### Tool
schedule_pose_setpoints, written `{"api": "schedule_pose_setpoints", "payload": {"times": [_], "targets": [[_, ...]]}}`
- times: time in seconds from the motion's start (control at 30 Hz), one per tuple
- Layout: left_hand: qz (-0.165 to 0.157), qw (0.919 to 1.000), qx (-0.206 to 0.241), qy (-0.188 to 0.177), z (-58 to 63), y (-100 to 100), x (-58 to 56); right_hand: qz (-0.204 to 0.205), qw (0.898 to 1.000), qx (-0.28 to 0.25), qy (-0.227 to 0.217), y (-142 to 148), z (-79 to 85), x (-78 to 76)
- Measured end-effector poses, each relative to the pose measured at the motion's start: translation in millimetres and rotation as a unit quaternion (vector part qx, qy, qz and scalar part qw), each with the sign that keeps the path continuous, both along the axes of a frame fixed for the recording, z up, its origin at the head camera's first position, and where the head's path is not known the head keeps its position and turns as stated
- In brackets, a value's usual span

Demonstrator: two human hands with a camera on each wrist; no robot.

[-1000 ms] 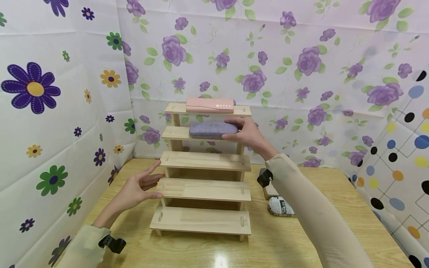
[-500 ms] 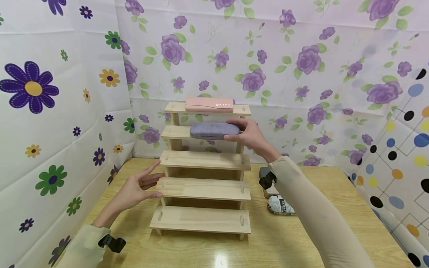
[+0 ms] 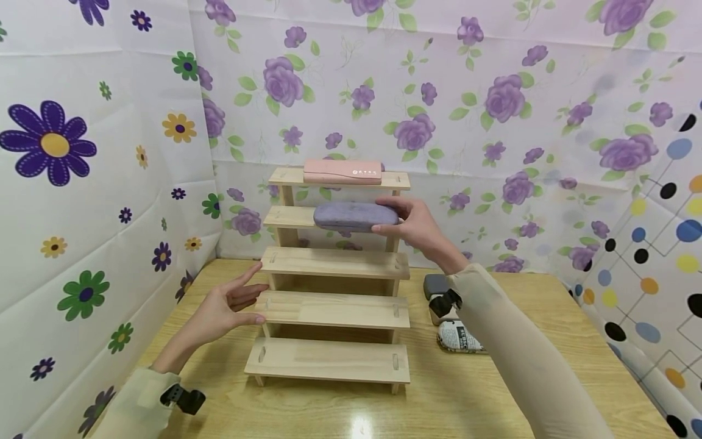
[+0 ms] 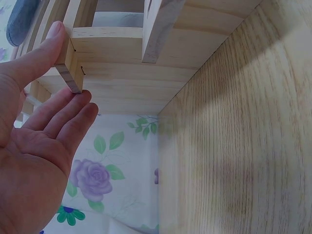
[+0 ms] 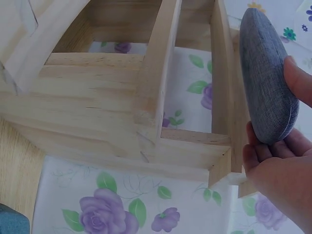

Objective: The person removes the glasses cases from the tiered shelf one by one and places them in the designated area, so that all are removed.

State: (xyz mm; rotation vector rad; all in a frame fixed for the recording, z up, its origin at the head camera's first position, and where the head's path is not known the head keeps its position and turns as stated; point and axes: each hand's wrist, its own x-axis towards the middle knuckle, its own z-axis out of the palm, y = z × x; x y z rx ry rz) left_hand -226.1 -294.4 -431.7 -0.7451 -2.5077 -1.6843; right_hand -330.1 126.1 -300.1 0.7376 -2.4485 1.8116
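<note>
Pinching the grey-purple case (image 3: 351,217) by its right end, at the second-highest shelf (image 3: 286,216) of the wooden rack (image 3: 336,263).
My right hand (image 3: 414,225) holds it, thumb against fingers; my left hand (image 3: 223,308), spread wide, touches the rack's left edge. Positioning seems the step; next calls for keeping it level.

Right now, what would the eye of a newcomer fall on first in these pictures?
Probably the five-shelf wooden rack on the table, with a pink case on its top shelf. Next, likely, comes the grey-purple case, which the right hand grips near the second shelf from the top, while the left hand touches the rack's left side.
</note>
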Motion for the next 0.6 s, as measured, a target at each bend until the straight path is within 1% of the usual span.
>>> {"api": "schedule_pose_setpoints", "payload": {"times": [0.33,0.5,0.6], "targets": [[0.004,1.0,0.001,0.002,-1.9,-1,-1.2,0.005,1.0,-0.002,-0.005,12,-2.3,13.0],[-0.001,1.0,0.006,-0.001,-1.9,-1,-1.3,0.011,1.0,-0.01,0.001,21,-7.1,19.5],[-0.002,1.0,0.007,0.0,-2.1,-1,-1.3,0.007,1.0,-0.012,0.0,27,-10.7,23.8]]}}
